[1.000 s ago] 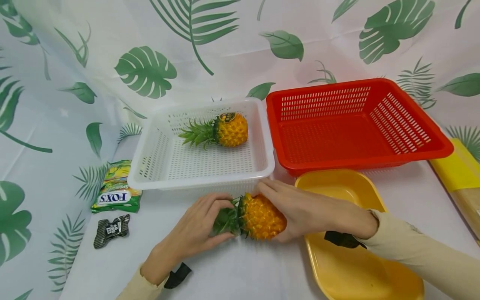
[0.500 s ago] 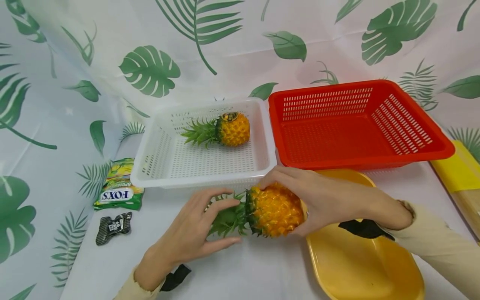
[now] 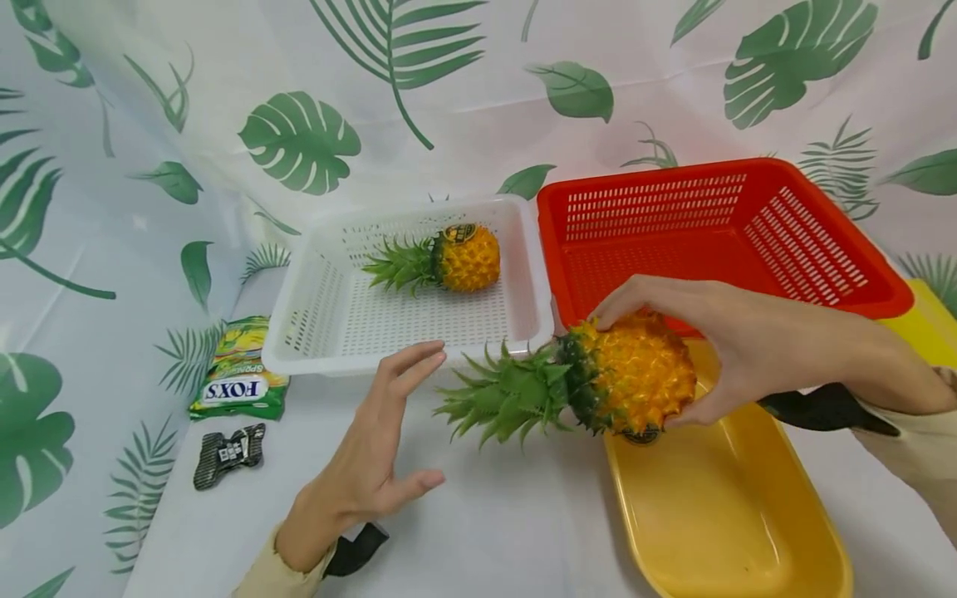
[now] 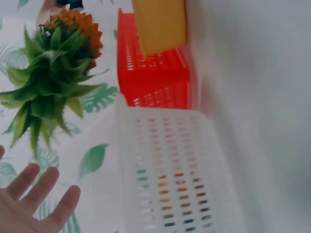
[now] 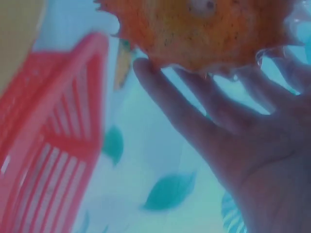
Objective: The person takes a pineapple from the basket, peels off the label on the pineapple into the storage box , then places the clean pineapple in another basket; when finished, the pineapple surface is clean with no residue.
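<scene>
Right hand (image 3: pixel 755 332) grips the pineapple (image 3: pixel 643 374) by its rounded body, fingers curved wide to suit the bulk; probably avoids the spiky crown (image 3: pixel 516 394). Fruit is raised above the bench (image 3: pixel 516 523), by the yellow tub (image 3: pixel 718 507). Left hand (image 3: pixel 359 473): fingers spread, holding nothing. Second pineapple (image 3: pixel 469 259) lies sideways in white basket (image 3: pixel 404 359); walls presumably prevent rolling.
</scene>
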`<control>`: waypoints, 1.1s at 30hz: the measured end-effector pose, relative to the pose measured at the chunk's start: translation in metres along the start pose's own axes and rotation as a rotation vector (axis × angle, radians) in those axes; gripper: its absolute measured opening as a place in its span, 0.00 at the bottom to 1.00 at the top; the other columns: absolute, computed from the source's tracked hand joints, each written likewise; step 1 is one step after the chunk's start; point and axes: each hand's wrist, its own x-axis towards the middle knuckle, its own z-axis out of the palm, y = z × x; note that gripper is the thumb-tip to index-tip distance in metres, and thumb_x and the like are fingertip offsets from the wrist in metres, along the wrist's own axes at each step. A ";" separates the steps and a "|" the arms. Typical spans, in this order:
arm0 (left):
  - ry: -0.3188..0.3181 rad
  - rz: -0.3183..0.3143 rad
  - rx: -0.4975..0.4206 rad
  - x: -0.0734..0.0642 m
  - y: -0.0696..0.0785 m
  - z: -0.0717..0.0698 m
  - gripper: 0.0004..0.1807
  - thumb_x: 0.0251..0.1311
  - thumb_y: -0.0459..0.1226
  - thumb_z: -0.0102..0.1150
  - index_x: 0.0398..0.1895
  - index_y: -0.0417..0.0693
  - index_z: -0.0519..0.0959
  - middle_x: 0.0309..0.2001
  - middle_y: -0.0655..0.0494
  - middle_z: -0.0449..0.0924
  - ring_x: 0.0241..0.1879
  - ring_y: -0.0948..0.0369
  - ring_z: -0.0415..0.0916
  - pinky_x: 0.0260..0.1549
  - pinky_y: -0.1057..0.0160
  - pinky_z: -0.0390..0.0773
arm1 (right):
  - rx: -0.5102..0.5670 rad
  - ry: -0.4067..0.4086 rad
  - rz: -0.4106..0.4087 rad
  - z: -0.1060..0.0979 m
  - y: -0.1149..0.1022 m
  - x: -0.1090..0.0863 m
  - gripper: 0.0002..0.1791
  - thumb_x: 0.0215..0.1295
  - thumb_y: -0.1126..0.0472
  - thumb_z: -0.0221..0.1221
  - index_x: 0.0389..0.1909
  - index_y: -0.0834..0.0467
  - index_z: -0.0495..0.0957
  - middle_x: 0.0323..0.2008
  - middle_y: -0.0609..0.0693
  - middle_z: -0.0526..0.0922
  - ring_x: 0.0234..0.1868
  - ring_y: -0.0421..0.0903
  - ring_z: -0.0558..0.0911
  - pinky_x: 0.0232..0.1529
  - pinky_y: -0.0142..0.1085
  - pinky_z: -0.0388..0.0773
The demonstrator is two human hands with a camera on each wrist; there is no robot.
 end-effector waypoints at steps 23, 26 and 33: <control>-0.297 -0.241 -0.335 0.027 0.002 0.107 0.45 0.76 0.43 0.57 0.85 0.54 0.40 0.78 0.47 0.53 0.74 0.52 0.62 0.71 0.57 0.69 | 0.154 0.523 0.434 -0.038 0.108 -0.100 0.65 0.32 0.90 0.73 0.74 0.47 0.66 0.63 0.36 0.72 0.56 0.30 0.74 0.37 0.15 0.77; -0.281 -0.334 -0.377 0.039 0.005 0.119 0.49 0.77 0.46 0.56 0.86 0.61 0.33 0.82 0.52 0.45 0.77 0.52 0.59 0.73 0.56 0.66 | 0.176 0.554 0.443 -0.036 0.110 -0.101 0.63 0.35 0.91 0.72 0.74 0.48 0.66 0.63 0.36 0.73 0.56 0.31 0.74 0.38 0.15 0.77; -0.183 -0.506 -0.387 0.066 0.004 0.146 0.49 0.77 0.57 0.48 0.86 0.59 0.29 0.85 0.56 0.35 0.80 0.55 0.50 0.75 0.54 0.63 | 0.181 0.572 0.502 -0.035 0.113 -0.103 0.62 0.38 0.90 0.71 0.73 0.43 0.65 0.64 0.35 0.71 0.56 0.30 0.72 0.35 0.15 0.77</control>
